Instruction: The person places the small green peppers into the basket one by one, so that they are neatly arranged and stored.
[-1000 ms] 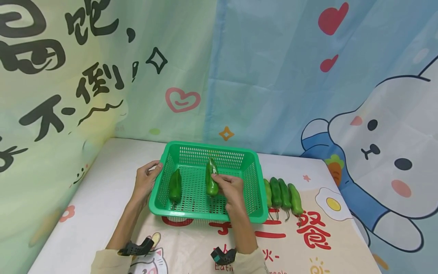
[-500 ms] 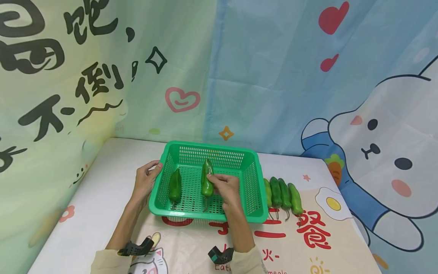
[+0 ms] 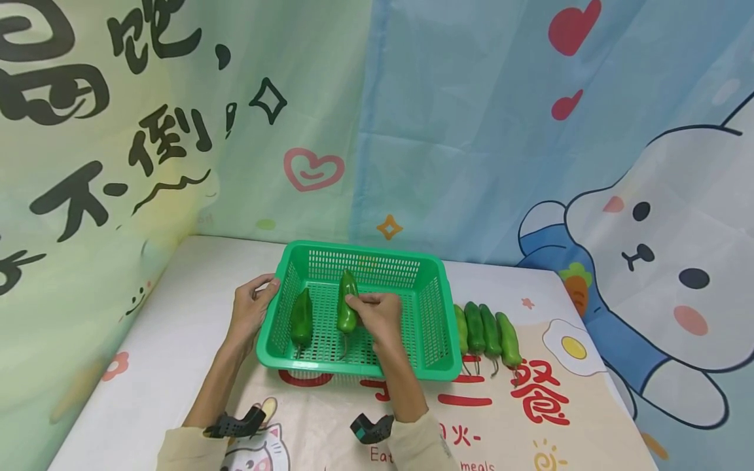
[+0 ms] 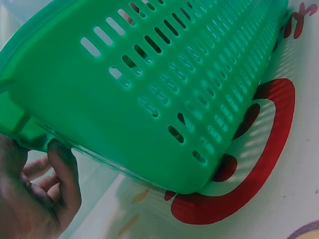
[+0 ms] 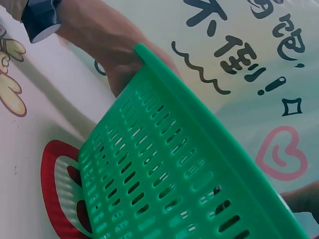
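Observation:
A long green chili pepper [image 3: 346,319] is pinched between the thumb and fingers of my right hand [image 3: 379,317], inside the green plastic basket [image 3: 341,369]. Its stem points toward me. To its left, a second green pepper [image 3: 302,320] lies lengthwise on the basket floor. My left hand [image 3: 252,304] grips the basket's left rim; in the left wrist view its fingers [image 4: 67,174] curl at the rim's edge. The right wrist view shows mainly the basket's slotted wall [image 5: 144,164], with only a sliver of my right hand at the lower right edge.
Several more green peppers [image 3: 490,330] lie side by side on the table, close to the basket's right wall. A printed cloth [image 3: 412,451] covers the table. Behind it hangs a patterned curtain [image 3: 436,163], with another curtain side at left.
My right hand has moved left inside the basket, bringing the held pepper nearer the one lying there. The left hand stays on the rim, and the basket has not moved.

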### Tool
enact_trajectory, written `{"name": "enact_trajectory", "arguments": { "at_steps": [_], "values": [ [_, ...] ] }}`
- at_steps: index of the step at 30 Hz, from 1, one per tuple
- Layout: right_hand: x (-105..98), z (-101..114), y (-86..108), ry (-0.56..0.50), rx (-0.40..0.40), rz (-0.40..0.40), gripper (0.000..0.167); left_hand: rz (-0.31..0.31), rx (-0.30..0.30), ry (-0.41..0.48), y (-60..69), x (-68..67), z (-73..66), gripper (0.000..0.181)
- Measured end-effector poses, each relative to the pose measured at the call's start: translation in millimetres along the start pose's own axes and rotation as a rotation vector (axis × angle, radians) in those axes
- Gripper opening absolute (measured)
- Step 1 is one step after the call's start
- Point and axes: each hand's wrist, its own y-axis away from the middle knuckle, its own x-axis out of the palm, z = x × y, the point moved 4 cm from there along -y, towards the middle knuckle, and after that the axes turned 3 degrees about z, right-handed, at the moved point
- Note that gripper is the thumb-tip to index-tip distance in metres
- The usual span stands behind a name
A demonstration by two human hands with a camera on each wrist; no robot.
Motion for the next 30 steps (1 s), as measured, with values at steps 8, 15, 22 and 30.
{"name": "enact_trajectory", "arguments": {
  "at_steps": [8,15,22,30],
  "values": [
    [13.4,6.0,-1.7,0.146,-0.005,0.005,0.026,-0.007,0.003,0.001,-0.8,0.7,0.8,0.048],
    [28.0,11.9,-3.3,0.375,-0.055,0.030,0.023,-0.006,-0.001,0.002,0.3,-0.3,1.2,0.049],
    [42.1,-6.1,-27.8,0.469,-0.067,0.008,0.027,-0.004,-0.008,0.000,1.2,-0.7,0.8,0.049],
    [66.1,-52.9,-72.4,0.495,-0.128,0.012,0.055,-0.007,-0.007,-0.002,0.6,-1.3,1.5,0.048]
  ]
}}
